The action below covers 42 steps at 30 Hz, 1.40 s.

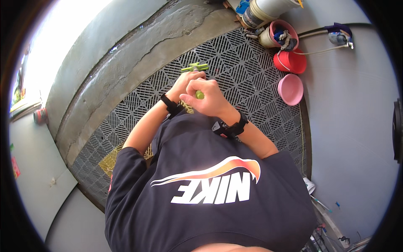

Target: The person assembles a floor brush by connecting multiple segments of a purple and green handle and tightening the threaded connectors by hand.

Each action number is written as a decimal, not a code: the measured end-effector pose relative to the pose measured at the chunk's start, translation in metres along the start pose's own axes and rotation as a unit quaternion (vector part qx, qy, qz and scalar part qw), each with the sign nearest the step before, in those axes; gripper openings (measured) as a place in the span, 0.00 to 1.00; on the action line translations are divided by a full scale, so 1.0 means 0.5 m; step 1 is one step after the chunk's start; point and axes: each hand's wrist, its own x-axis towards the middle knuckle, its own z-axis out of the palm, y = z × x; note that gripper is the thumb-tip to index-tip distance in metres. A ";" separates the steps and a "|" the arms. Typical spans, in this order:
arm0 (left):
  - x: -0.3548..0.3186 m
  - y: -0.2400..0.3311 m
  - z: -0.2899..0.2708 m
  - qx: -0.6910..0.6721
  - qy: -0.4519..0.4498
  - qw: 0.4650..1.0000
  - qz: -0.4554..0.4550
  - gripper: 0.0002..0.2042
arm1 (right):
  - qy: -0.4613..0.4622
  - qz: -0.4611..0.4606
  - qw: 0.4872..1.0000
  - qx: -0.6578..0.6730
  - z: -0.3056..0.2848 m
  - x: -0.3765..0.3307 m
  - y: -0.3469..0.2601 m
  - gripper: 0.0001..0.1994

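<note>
Both my hands are closed one above the other on a long-handled tool with a green head (194, 67); whether it is a mop, brush or squeegee is not clear. My right hand (208, 97) wraps the top of the handle, whose rounded green end (200, 95) pokes out beside the thumb. Farther down, my left hand (184, 85) grips the shaft, most of which the hands hide. The head shows just beyond my left hand, above the grey slatted floor mat (245, 63). Each wrist wears a black strap with a small device.
Along the right wall stand a pink basin (290, 89), a red bucket (289, 61), a pink-rimmed bucket holding cloths (283, 34) and a large white pail (261, 12). A hose (321, 52) runs to a wall tap. Wet, cracked concrete (138, 54) borders the mat.
</note>
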 end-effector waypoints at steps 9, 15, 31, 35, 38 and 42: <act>0.163 -0.059 0.125 -0.038 -0.081 0.995 0.053 0.17 | 0.054 0.115 0.992 -0.011 -0.146 -0.038 0.103 0.14; 0.259 -0.065 0.103 -0.055 -0.084 0.992 0.081 0.11 | 0.040 0.149 0.987 -0.038 -0.209 0.026 0.122 0.09; 0.502 -0.138 0.217 -0.119 -0.019 0.992 0.044 0.23 | -0.045 0.075 0.996 0.034 -0.459 0.184 0.234 0.09; 0.617 -0.139 0.266 -0.115 -0.027 0.991 0.058 0.25 | 0.034 0.072 0.996 0.030 -0.567 0.211 0.270 0.09; 0.710 -0.090 0.293 -0.129 -0.056 0.990 -0.033 0.19 | 0.031 0.042 0.999 0.008 -0.680 0.203 0.276 0.09; 0.822 -0.006 0.318 -0.154 -0.102 0.983 0.011 0.15 | 0.073 -0.013 0.997 0.033 -0.816 0.199 0.281 0.09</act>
